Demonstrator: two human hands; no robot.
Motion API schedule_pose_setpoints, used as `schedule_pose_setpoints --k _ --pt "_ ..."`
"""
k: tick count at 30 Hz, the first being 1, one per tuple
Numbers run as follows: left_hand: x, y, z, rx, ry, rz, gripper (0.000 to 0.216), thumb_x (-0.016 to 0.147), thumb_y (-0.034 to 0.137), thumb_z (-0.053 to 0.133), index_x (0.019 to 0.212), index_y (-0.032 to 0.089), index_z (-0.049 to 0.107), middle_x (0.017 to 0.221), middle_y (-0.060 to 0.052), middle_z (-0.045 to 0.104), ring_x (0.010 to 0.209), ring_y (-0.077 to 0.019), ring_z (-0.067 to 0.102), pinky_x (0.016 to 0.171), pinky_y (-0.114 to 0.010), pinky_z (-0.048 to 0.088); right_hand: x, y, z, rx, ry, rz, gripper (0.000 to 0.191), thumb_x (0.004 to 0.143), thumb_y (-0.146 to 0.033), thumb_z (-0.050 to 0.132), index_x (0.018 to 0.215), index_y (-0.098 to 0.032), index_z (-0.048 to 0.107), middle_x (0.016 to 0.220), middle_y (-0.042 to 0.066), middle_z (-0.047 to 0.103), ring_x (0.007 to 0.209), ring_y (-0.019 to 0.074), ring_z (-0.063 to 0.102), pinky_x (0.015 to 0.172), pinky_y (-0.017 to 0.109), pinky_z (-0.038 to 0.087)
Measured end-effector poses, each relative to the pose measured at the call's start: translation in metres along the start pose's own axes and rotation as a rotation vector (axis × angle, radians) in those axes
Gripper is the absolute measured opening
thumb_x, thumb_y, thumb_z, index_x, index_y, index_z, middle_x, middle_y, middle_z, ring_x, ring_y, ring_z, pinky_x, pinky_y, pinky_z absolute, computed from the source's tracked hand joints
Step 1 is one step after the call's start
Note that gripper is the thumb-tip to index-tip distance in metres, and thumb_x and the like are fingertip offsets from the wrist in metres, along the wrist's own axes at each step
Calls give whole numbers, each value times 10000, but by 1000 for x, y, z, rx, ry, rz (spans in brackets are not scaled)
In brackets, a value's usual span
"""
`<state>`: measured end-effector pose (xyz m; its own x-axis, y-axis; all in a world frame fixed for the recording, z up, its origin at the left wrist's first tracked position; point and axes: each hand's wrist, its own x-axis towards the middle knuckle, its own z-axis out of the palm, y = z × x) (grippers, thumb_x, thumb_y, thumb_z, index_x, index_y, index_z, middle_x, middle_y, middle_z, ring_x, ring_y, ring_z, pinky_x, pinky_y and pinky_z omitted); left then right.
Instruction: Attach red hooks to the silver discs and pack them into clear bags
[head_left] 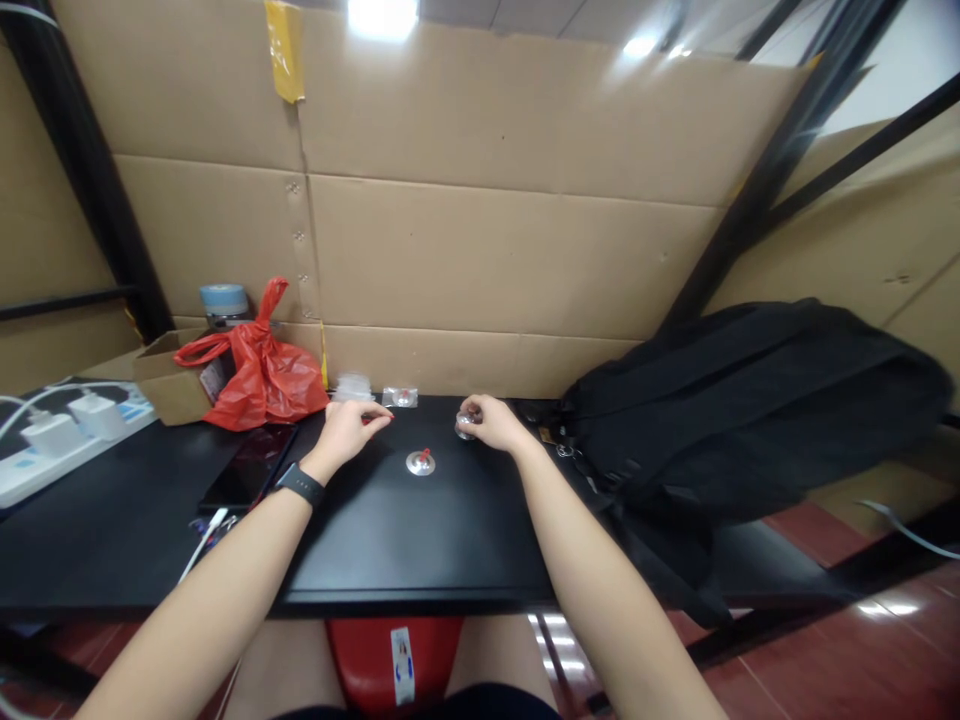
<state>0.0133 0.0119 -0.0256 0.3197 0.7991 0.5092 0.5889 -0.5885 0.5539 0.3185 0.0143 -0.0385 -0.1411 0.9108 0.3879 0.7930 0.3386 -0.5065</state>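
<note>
My left hand [351,432], with a dark watch on its wrist, hovers over the black tabletop. Its thumb and forefinger are closed around a small red piece [389,416] that barely shows. To the right, my right hand [489,424] grips a shiny, clear round disc [464,427] by its edge; the fingers cover part of it. Between the hands, nearer to me, lies a shiny round disc with a red piece on top [420,463]. A similar disc in a clear packet [400,398] rests behind, close to the cardboard wall.
A red plastic bag [274,370], cardboard box [171,375], dark phone [249,468] and white power strip [71,455] occupy the left. Clear plastic pieces [351,387] lie behind my left hand. A black backpack [757,400] fills the right. Cardboard [480,250] walls the back.
</note>
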Motion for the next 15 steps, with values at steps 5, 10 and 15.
schedule_pose_setpoints --k 5,10,15 --pt "-1 4 8 -242 -12 -37 235 748 423 735 865 228 797 897 -47 782 855 -246 715 815 -359 523 -3 -36 8 294 28 -159 308 707 -292 747 992 -210 664 999 39 683 796 158 613 757 311 497" --pt "0 7 15 -404 -24 -58 250 720 399 767 854 188 778 885 -72 774 871 -255 714 854 -389 535 -13 -76 22 529 14 -271 355 716 -318 767 1036 -221 647 1096 62 674 888 177 648 721 290 506" --pt "-1 19 18 -645 9 -86 332 705 356 784 952 165 670 949 -70 747 879 -221 714 864 -367 544 -19 -92 33 650 21 -276 387 716 -319 779 1062 -231 630 1100 65 667 981 198 659 793 311 525"
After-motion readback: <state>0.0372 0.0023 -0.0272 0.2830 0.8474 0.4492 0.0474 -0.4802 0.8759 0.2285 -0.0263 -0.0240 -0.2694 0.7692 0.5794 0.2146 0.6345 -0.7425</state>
